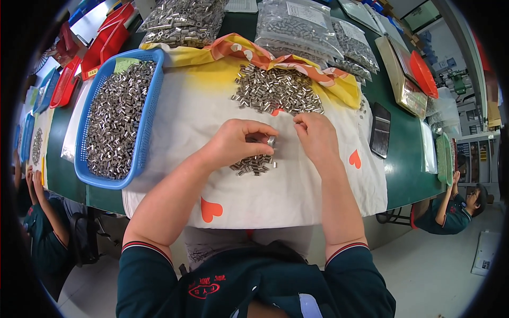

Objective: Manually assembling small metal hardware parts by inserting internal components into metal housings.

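Note:
My left hand (237,142) is curled above the cloth, with a small metal sleeve (271,141) gripped between thumb and fingertips; whether more sleeves are in it I cannot tell. Just under it lies a small pile of short metal sleeves (255,166) on the white cloth (180,143). A little to the right, my right hand (318,135) is closed with thumb and fingers pressed together, and what it pinches, if anything, is hidden. Beyond both hands spreads a larger heap of the same sleeves (278,89), bordered by the cloth's yellow and orange folded edge (233,45).
At left stands a blue basket (158,79) full of sleeves, with red trays (108,40) behind. Clear bags of metal parts (297,26) line the back. A phone (380,130) lies right on the green table (400,175). Co-workers (450,212) sit at both sides.

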A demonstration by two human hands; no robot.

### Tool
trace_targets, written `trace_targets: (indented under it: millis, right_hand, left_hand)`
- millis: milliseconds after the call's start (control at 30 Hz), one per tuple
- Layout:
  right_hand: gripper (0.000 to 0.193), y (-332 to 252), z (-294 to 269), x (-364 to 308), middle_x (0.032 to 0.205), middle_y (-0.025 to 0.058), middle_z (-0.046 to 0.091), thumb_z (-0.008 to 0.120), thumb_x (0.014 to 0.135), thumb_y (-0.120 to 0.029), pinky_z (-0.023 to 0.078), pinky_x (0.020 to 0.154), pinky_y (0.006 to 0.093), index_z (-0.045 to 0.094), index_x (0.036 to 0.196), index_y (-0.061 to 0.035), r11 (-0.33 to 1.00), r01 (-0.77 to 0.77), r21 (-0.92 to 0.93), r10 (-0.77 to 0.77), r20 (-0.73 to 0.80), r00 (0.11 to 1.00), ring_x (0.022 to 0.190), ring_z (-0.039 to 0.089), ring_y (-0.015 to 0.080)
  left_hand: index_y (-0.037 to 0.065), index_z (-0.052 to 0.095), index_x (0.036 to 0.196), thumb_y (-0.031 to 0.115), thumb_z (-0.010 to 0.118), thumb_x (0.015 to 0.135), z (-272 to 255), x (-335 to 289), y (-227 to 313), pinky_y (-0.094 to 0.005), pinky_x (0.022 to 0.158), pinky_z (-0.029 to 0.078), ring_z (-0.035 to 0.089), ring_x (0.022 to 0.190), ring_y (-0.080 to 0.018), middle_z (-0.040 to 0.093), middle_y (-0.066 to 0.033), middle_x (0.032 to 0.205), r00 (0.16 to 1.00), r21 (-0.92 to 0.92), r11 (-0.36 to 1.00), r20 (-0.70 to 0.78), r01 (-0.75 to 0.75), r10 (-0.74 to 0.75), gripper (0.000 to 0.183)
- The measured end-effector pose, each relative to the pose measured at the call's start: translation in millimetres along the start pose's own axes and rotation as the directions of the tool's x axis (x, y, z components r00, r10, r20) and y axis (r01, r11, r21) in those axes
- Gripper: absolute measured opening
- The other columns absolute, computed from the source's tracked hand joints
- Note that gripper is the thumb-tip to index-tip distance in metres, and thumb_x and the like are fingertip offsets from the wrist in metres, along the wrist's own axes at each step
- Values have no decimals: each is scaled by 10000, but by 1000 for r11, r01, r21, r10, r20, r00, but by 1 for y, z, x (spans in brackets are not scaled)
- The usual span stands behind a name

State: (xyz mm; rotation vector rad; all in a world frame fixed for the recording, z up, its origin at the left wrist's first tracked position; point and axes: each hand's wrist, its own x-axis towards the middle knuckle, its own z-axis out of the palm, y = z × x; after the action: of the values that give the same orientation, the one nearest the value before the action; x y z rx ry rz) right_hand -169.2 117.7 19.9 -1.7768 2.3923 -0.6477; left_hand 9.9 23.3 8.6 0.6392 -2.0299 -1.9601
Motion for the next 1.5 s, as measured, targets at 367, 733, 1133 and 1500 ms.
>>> trace_targets:
  millis: [367,733,1133,1500]
  right_hand:
    - [54,4,1,-5,714,101,572,528,736,-67,445,650,373,574,709,-61,996,-20,-91,17,-39,999,717,549,269]
    - [105,-1,-3,-3,741,107,587,501,713,-34,439,678,385,602,721,-62,999,1,44,3,-92,996,758,552,279]
    - [78,9,8,-4,754,99,598,550,708,-89,444,697,384,616,721,-50,995,76,-65,-77,-16,997,761,559,278]
    - [82,-4,0,-2,718,101,576,551,717,-106,454,649,371,589,735,-36,992,11,123,-4,-58,998,719,559,270]
  left_hand:
    - [26,625,985,66,703,697,4,0,0,-206,668,459,537,704,-49,601,-10,771,999,-35,999,-30,25,-26,301]
    - [31,625,988,69,687,719,1,1,-2,-200,647,446,519,693,-39,584,7,750,999,-58,998,-44,27,-29,278]
    - [-5,594,1013,-26,664,719,1,-3,-6,-196,673,459,545,745,-56,592,-1,844,997,-123,990,-35,63,-68,303]
    - [-7,585,1016,-41,650,727,3,1,-1,-185,662,453,536,737,-50,580,6,826,999,-133,991,-32,25,-30,297]
